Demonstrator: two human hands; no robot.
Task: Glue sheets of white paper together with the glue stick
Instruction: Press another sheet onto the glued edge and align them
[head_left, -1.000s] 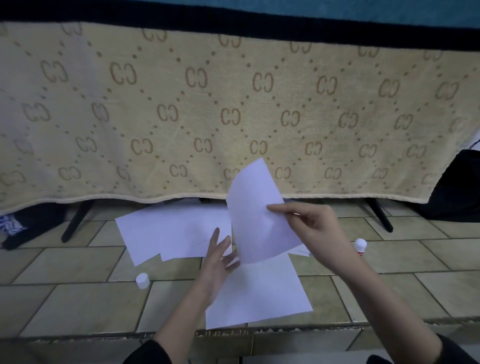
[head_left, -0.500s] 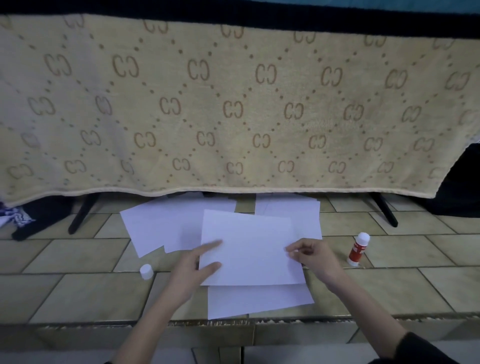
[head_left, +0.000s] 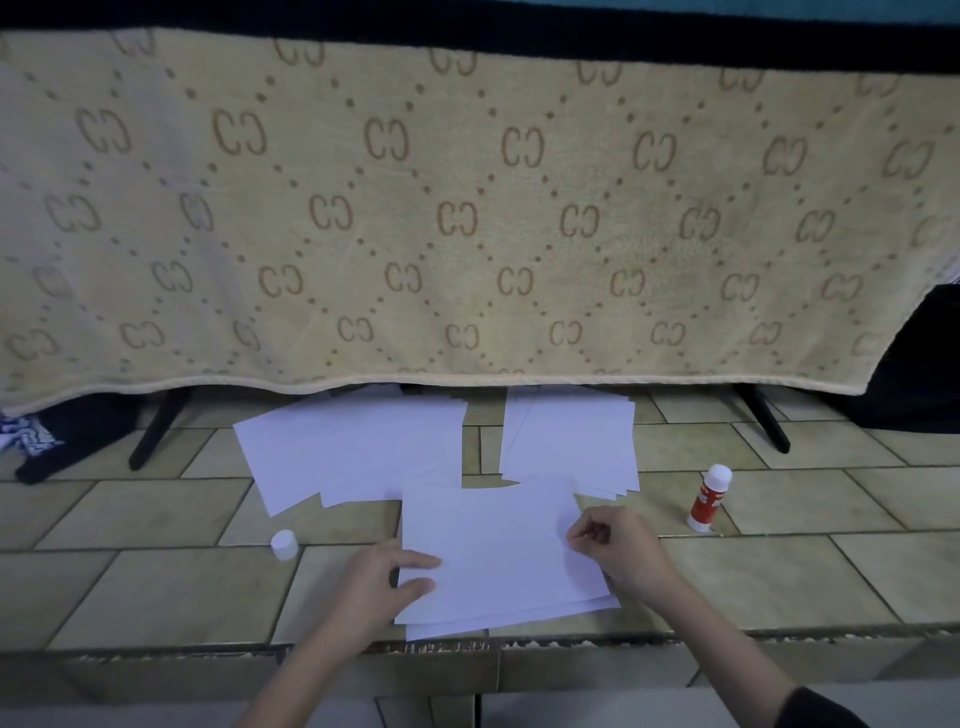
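Note:
A white top sheet (head_left: 498, 551) lies flat on a second white sheet (head_left: 519, 621), whose edge shows below it, near the front lip of the tiled ledge. My left hand (head_left: 382, 579) rests on the top sheet's left edge with thumb and forefinger laid on the paper. My right hand (head_left: 618, 548) is curled at the sheet's right edge, its fingertips pinching the paper. The red glue stick (head_left: 707, 500) stands upright to the right, apart from both hands. Its white cap (head_left: 284, 544) sits on the tiles to the left.
Behind lie loose white sheets (head_left: 353, 447) on the left and a neat stack (head_left: 571, 441) on the right. A beige patterned blanket (head_left: 467, 218) hangs over a black rack with legs (head_left: 156, 434) on the tiles. The ledge drops off at its front edge (head_left: 519, 647).
The sheet held up in my right hand came down flat onto the lower sheet and slid toward me into line with it. My left hand moved onto its left edge.

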